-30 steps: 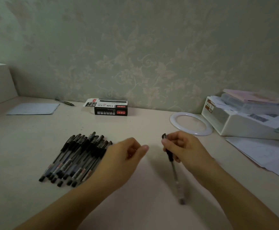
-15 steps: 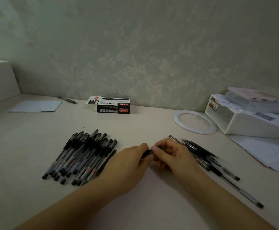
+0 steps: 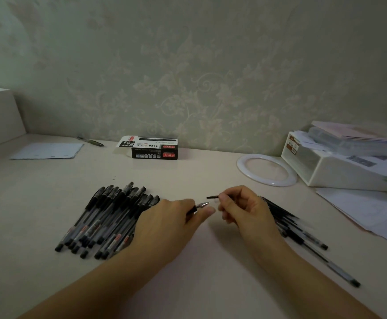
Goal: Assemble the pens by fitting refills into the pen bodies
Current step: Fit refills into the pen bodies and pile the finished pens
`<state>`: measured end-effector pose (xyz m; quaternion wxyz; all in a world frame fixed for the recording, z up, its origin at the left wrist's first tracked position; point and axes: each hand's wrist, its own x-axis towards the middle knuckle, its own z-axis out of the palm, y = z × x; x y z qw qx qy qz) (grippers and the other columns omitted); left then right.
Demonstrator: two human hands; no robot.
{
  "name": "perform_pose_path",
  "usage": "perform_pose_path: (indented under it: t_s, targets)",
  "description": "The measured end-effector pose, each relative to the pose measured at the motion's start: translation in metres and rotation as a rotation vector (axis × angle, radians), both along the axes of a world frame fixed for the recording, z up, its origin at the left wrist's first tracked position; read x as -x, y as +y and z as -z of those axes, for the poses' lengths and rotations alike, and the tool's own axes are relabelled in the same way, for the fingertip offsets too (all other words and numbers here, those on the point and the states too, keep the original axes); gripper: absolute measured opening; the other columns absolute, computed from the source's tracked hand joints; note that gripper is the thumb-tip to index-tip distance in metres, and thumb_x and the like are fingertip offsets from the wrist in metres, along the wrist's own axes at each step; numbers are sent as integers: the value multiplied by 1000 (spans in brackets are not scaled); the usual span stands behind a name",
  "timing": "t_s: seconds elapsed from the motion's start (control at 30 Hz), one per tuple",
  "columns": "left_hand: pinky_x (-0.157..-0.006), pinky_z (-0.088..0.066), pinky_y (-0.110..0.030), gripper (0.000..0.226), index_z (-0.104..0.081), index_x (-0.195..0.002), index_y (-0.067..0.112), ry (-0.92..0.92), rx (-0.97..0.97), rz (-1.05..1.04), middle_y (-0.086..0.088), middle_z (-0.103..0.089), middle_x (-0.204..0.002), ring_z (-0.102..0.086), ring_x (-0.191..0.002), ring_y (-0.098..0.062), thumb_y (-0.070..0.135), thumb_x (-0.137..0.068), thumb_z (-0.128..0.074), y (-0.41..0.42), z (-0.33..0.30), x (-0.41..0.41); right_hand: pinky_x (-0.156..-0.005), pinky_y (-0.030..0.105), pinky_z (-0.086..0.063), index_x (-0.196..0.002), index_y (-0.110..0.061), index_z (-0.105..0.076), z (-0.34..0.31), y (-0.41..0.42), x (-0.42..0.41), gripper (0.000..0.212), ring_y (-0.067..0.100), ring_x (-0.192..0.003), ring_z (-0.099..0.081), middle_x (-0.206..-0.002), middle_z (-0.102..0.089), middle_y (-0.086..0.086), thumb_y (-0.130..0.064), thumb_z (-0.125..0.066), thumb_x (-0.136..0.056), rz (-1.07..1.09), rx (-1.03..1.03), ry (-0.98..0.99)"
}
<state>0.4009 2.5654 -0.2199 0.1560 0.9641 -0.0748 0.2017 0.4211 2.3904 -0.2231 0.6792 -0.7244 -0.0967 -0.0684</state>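
Note:
My left hand (image 3: 174, 221) grips a pen (image 3: 200, 206) whose silver tip pokes out to the right between thumb and fingers. My right hand (image 3: 245, 209) pinches a small dark piece (image 3: 213, 197), thin and pointing left, just above that tip; whether it is a cap or a refill end I cannot tell. A pile of several capped black pens (image 3: 109, 217) lies fanned out to the left of my left hand. To the right, partly behind my right wrist, lies a looser heap of pens and refills (image 3: 298, 231).
A black and white pen box (image 3: 153, 150) stands near the wall. A white ring (image 3: 266, 170), a white storage box with papers (image 3: 340, 166) and loose sheets (image 3: 367, 210) fill the right side. A paper sheet (image 3: 47, 151) and a lone pen (image 3: 90, 141) lie back left.
My hands were pressed together over the pen half a second ago; now they have drawn apart, the left keeping the pen, the right holding the small dark piece off its tip.

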Motion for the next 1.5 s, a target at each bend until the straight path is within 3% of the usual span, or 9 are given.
perform_pose_path:
  t_s: [0.17,0.33,0.57,0.77,0.93,1.17,1.3,1.37,1.5]
  targets:
    - [-42,-22,-24,24,-24,-90,32,24,47,92,9,-43,-59,-42,-50,-8,54,-96,-31,2,0,4,-69,12,-48,-86,-28,-61,6,-8,2,14,1,-78,-61,-81,-65,-14,-16,-67,-87,142,566,-235]
    - [-50,-31,-25,15,-31,-93,28,5,59,157,10,-44,-75,-45,-62,-10,40,-99,-37,7,-4,4,-65,13,-40,-83,-28,-57,12,-4,1,11,0,-82,-52,-83,-59,-17,-19,-64,-87,125,798,-325]
    - [-58,-41,-23,12,-37,-92,30,32,43,217,11,-48,-88,-48,-71,-8,40,-99,-42,7,-4,4,-71,11,-40,-96,-29,-60,9,-3,3,5,0,-90,-52,-94,-57,-22,-25,-59,-93,171,676,-362]
    - [-62,-46,-33,11,-47,-93,29,21,128,343,11,-48,-87,-48,-73,-8,39,-97,-46,3,-2,5,-58,13,-41,-75,-25,-67,5,3,6,26,1,-60,-53,-68,-64,-7,-42,-60,-92,-18,476,-274]
    - [-70,-47,-35,21,-58,-97,28,83,216,375,11,-57,-89,-53,-80,-7,40,-98,-41,3,-1,3,-64,16,-47,-75,-24,-70,4,-2,3,24,5,-62,-59,-65,-66,-4,-43,-63,-87,-123,311,-177]
    - [-66,-45,-33,21,-45,-86,34,158,146,333,17,-52,-78,-50,-76,-7,44,-99,-32,2,8,0,-77,30,-55,-88,-21,-72,0,-8,2,12,21,-83,-67,-86,-73,-2,-9,-71,-87,-199,286,-113]
    - [-63,-44,-35,19,-43,-87,31,119,145,374,14,-47,-76,-47,-73,-9,44,-99,-34,0,9,2,-74,25,-54,-92,-25,-70,1,-7,3,3,10,-79,-66,-87,-71,-8,-26,-69,-90,-137,354,-130]
    - [-58,-39,-29,17,-43,-90,31,112,164,395,15,-47,-75,-48,-70,-6,45,-99,-38,0,8,4,-66,20,-50,-81,-23,-69,2,-6,3,17,5,-68,-61,-75,-69,-4,-37,-66,-90,-101,389,-141]
    - [-49,-27,-25,14,-36,-95,30,121,191,387,12,-45,-67,-45,-59,-6,41,-98,-44,1,6,4,-67,21,-50,-80,-23,-70,2,-9,2,11,8,-68,-62,-74,-69,-1,-26,-68,-90,-155,362,-114]
